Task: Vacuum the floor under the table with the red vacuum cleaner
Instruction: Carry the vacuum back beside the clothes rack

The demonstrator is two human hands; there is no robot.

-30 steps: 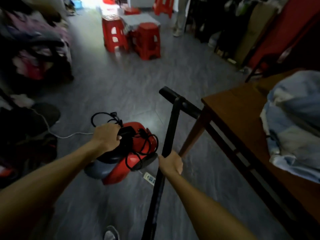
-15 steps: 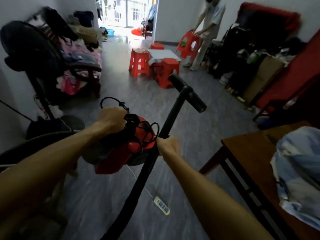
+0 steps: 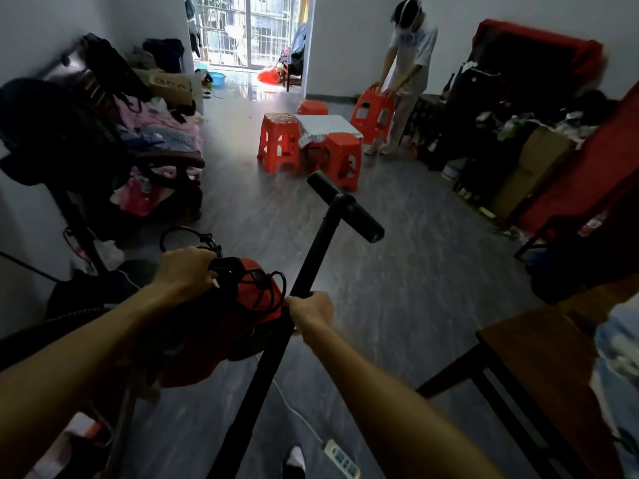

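1. The left hand (image 3: 186, 271) is curled round the top handle of the red vacuum cleaner (image 3: 256, 305), which sits left of frame centre. A black cord (image 3: 273, 288) is looped over the red body.
2. The right hand (image 3: 311, 311) is closed round the black wand (image 3: 313, 257), just right of the vacuum body.
3. The wand runs diagonally from the bottom edge up to frame centre. It ends in a T-shaped nozzle head (image 3: 345, 210).
4. The wooden worktop (image 3: 539, 357) occupies the lower right. A blue-and-white cloth (image 3: 619, 375) lies on it at the right edge.
5. The floor (image 3: 415, 271) is grey. A white power strip (image 3: 340, 459) lies on it at bottom centre, and a white cable (image 3: 297, 414) leads from the strip up-left toward the vacuum.
6. Red stools (image 3: 278, 143) stand in the upper centre. A second person (image 3: 411, 57), upper right of centre, holds one tilted stool (image 3: 373, 112) with both hands.
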